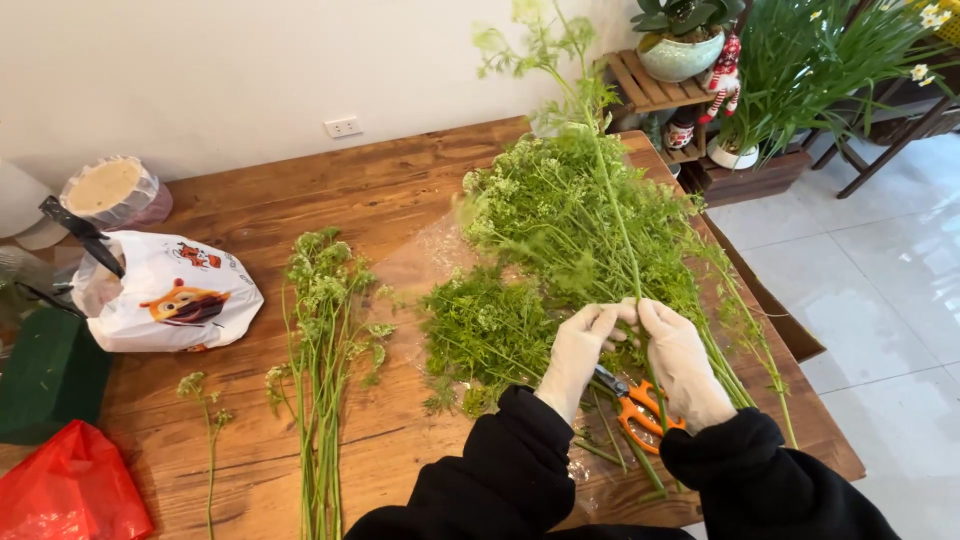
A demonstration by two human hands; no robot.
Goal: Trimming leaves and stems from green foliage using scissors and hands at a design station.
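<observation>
Head view, both gloved hands, left hand [578, 350], right hand [682, 360], pinching green stem [612, 190]

Wall [250, 60]: plain cream, socket [342, 126] at 11 o'clock.
Floor [880, 280]: glossy white tiles, 3 o'clock.
Surface [300, 200]: warm brown wooden planks.
Shelf [650, 85]: slatted wood with potted plants [800, 80], 1 o'clock.

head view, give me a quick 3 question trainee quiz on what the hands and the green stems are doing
1. True or false: both hands, left hand and right hand, wear pale gloves.
2. Which tool lies under the hands? A) orange-handled scissors B) a knife C) pliers
3. Where does the sorted row of stems lie relative to the big green pile?

Key: 1 true; 2 A; 3 to its left, on the wooden table.
</observation>
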